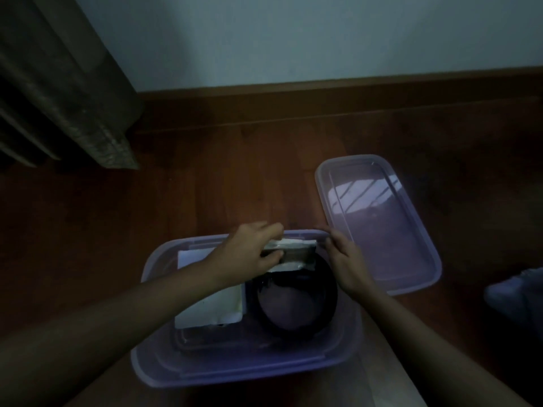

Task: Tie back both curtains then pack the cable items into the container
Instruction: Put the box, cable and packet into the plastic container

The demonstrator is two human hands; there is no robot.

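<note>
Head view, dim light.

Item: small flat box (296, 254), white with a dark band, lying crosswise at the far end of the container (244, 374), above its contents. The left hand (249, 251) grips the box, fingers curled over the far edge and thumb on the near side. The right hand (343, 259) reaches to the box's right end by the container's far rim, fingers extended. Whether it has hold of anything cannot be told.

Container: translucent purple plastic tub, open, on the floor (205, 177).

Contents: coiled black cable (329, 301) on the right, and white flat box (211, 309) on the left, just beside the coil.

Lid (379, 224): matching translucent purple, lying flat on the floor just right of the tub.

Surroundings: reddish wooden floor, brown baseboard (352, 86), pale wall (293, 39), and pleated dark curtain (67, 92) hanging to the floor at upper left.
</note>
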